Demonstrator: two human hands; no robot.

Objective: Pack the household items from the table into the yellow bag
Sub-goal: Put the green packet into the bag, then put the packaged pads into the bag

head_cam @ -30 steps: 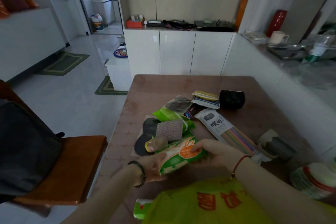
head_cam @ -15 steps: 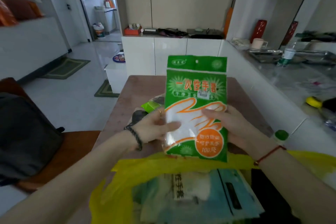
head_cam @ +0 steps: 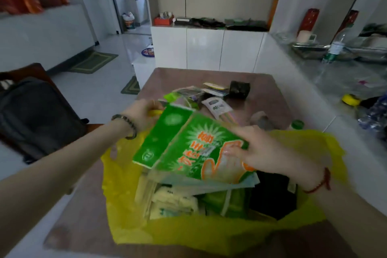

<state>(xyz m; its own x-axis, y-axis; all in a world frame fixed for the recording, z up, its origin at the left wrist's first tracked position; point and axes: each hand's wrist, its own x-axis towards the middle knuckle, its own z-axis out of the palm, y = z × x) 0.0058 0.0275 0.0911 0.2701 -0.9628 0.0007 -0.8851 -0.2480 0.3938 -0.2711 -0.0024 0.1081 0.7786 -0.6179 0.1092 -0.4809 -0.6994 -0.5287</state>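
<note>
A brown-topped bench (head_cam: 266,88) is spread on its far half with unpacked goods. A crumpled black pouch (head_cam: 239,89) is set near the far edge. A white packet of coloured straws (head_cam: 217,106) is laid just beside it. A heap of small green, yellow and dark packets (head_cam: 188,93) is piled to the left, its details lost to blur. A green bottle cap (head_cam: 297,124) is seen just past the bag's far right rim. To the left, a dark grey backpack (head_cam: 35,117) is rested on a wooden chair (head_cam: 94,127). A white cabinet (head_cam: 205,50) is set against the wall beyond. On a grey stone bench (head_cam: 335,81) at the right, a clear plastic bottle (head_cam: 337,45) and a yellow roll of tape (head_cam: 350,99) are placed.

A wide yellow plastic bag (head_cam: 129,205) is spread open on the near part of the brown-topped bench. Pale yellow sachets (head_cam: 173,203), a black item (head_cam: 272,192) and a flat pale blue packet (head_cam: 209,184) are lodged inside it.

A green plastic packet (head_cam: 188,148), printed with an orange glove outline, is held tilted over the bag's mouth, directly above the pale blue packet. Whether the two touch cannot be told. The right hand (head_cam: 263,148) is wrapped round the packet's right end, with fingers (head_cam: 231,151) curled onto the printed face in a firm grip. The left hand (head_cam: 142,115) is stretched to the bag's far left rim, and its fingers are closed round a yellow strip of the bag there.
</note>
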